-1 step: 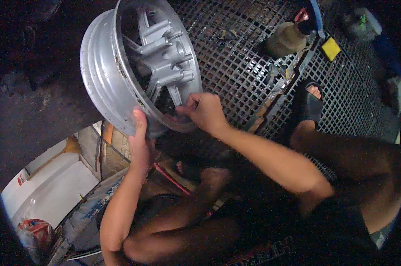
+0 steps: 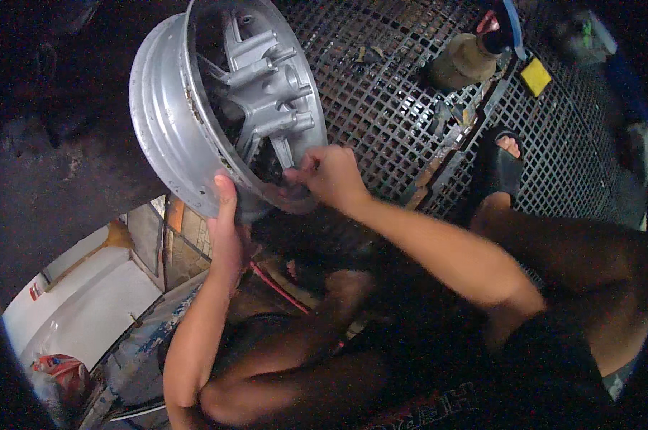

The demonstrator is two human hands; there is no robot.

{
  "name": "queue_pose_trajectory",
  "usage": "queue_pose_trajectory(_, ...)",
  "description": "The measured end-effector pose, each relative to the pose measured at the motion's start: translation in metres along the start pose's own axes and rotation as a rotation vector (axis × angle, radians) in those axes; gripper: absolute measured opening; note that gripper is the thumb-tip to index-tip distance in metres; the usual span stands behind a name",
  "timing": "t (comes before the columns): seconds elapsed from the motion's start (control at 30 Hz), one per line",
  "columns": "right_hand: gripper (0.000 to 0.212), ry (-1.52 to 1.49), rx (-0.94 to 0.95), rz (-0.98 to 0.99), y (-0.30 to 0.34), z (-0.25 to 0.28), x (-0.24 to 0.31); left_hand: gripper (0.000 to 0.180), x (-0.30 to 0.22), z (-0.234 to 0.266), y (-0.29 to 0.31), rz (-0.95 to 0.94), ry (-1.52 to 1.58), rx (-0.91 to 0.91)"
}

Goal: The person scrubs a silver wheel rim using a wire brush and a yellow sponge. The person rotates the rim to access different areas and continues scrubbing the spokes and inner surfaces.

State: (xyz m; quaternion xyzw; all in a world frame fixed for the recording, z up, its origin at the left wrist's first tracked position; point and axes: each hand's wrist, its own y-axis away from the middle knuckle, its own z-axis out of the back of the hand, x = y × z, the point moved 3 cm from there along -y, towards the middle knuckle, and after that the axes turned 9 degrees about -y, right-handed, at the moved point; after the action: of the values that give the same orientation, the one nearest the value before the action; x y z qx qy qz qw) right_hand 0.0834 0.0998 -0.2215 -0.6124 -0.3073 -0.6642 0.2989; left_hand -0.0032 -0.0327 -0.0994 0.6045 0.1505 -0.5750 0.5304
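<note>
A silver motorcycle wheel rim (image 2: 163, 107) stands tilted before me, without a tyre, its hub and spokes facing right. Dark chips and scuffs mark the edge of its lip. My left hand (image 2: 229, 222) supports it from below, thumb pressed on the outer barrel and the other fingers hidden behind. At the lower inner side of the rim, near the foot of a spoke, my right hand (image 2: 331, 175) is closed with its fingers curled. Its fingertips touch the inner wall; whatever they may pinch is hidden.
Black plastic grating (image 2: 381, 93) covers the floor. On it stand a brownish spray bottle (image 2: 464, 61) and a yellow sponge (image 2: 535, 77). My sandalled foot (image 2: 503, 161) rests at the right. A white panel (image 2: 102, 301) and a red-and-clear plastic bag (image 2: 62, 373) lie at lower left.
My right hand and forearm have shifted very slightly at the rim's inner side. The wheel rim and my left hand stay in place.
</note>
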Motion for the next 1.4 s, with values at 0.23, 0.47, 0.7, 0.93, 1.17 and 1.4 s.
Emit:
queue_pose_trajectory(0.23, 0.029, -0.179, -0.348, -0.266, 0.003, 0.006, -0.013, 0.059, 0.032, 0.014, 0.003, 0.019, -0.106, 0.067)
queue_pose_trajectory(0.47, 0.019, 0.104, 0.029, 0.175, 0.003, 0.046, -0.030, 0.056, 0.054, 0.035, -0.004, 0.162, -0.136, 0.119)
queue_pose_trajectory(0.7, 0.020, 0.355, 0.631, 0.655, -0.007, 0.028, -0.017, 0.055, 0.070, 0.041, -0.011, 0.088, -0.279, 0.065)
queue_pose_trajectory(0.93, 0.023, 0.414, 0.725, 0.877, -0.041, 0.037, -0.014, 0.056, 0.044, 0.024, -0.008, 0.051, -0.098, 0.095)
queue_pose_trajectory(1.17, 0.025, 0.469, 0.894, 0.935, -0.053, 0.034, -0.014, 0.054, 0.079, 0.040, -0.010, 0.127, -0.221, -0.051)
queue_pose_trajectory(1.4, 0.028, 0.453, 0.759, 0.903, -0.050, 0.039, -0.014, 0.054, 0.089, 0.050, -0.005, 0.224, -0.107, -0.076)
